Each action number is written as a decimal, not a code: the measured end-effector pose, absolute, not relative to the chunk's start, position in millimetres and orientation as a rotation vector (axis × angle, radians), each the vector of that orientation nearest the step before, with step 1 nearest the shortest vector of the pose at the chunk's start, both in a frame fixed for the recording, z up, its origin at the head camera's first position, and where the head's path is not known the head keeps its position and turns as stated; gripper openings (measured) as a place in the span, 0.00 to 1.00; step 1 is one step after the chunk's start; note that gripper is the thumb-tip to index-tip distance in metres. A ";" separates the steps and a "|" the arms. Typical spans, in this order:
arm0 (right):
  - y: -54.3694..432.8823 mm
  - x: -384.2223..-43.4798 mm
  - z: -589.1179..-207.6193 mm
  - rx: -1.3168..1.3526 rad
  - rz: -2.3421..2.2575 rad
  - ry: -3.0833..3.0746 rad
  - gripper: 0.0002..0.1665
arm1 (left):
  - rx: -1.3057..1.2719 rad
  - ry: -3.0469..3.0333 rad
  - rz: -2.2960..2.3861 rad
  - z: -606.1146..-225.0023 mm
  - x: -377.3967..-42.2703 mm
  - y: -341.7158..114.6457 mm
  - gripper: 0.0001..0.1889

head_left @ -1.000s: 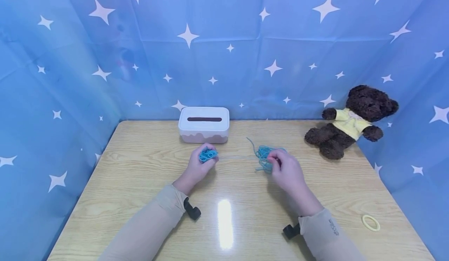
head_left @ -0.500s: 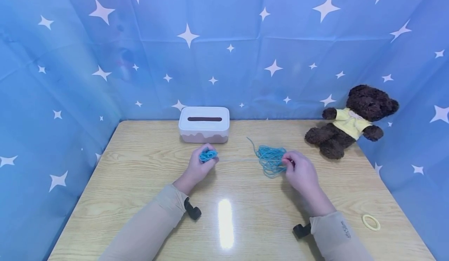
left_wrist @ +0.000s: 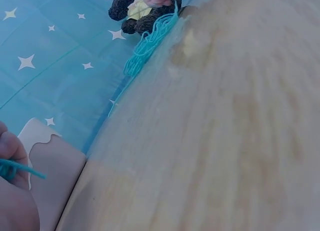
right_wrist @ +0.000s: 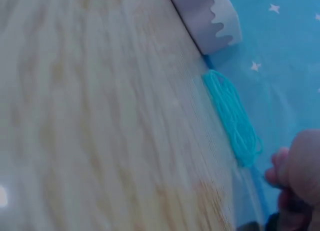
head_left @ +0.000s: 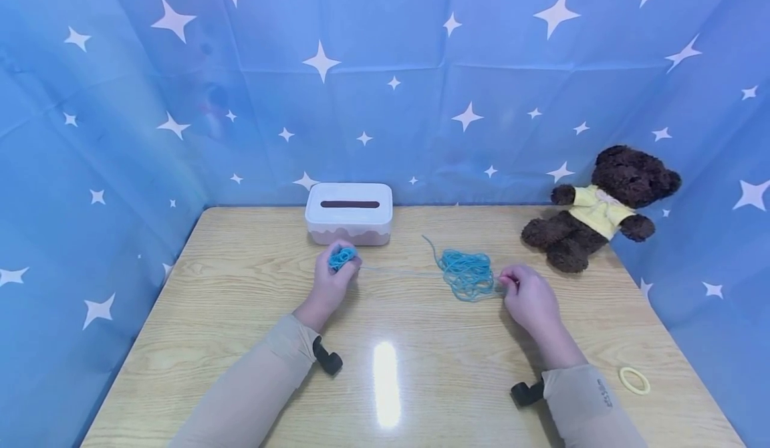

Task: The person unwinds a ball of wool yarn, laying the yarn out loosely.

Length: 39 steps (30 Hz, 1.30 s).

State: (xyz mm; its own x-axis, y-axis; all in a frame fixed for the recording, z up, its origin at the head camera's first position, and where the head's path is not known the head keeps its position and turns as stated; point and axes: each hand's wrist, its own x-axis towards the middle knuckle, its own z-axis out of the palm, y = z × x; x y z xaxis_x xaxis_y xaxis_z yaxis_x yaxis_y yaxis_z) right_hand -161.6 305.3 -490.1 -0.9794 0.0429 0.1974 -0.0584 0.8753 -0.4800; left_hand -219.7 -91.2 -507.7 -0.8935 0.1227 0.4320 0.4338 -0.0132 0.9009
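Observation:
My left hand (head_left: 329, 279) grips a small wound bundle of blue yarn (head_left: 342, 258), its loops showing between thumb and fingers. From it a thin strand (head_left: 400, 272) runs taut to the right, over a loose heap of blue yarn (head_left: 466, 275) on the table. My right hand (head_left: 532, 301) is at the heap's right side, thumb and fingertips pinched together on the yarn strand. In the right wrist view the right hand (right_wrist: 300, 171) shows at the lower right, beside the yarn heap (right_wrist: 231, 118). The left hand (left_wrist: 15, 191) is partly cut off in the left wrist view.
A white and mauve tissue box (head_left: 349, 214) stands behind the left hand at the table's back edge. A dark brown teddy bear (head_left: 595, 214) in a yellow shirt sits back right. A pale yellow ring (head_left: 634, 380) lies front right on the wooden table (head_left: 445, 368).
My right hand has moved right, off the yarn heap, which is now fully visible. My left hand has shifted slightly left and back with its bundle.

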 end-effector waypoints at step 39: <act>140.5 -184.2 -484.1 0.469 1.056 -2.688 0.03 | -0.722 -2.197 -1.972 -514.4 -221.4 -87.5 0.13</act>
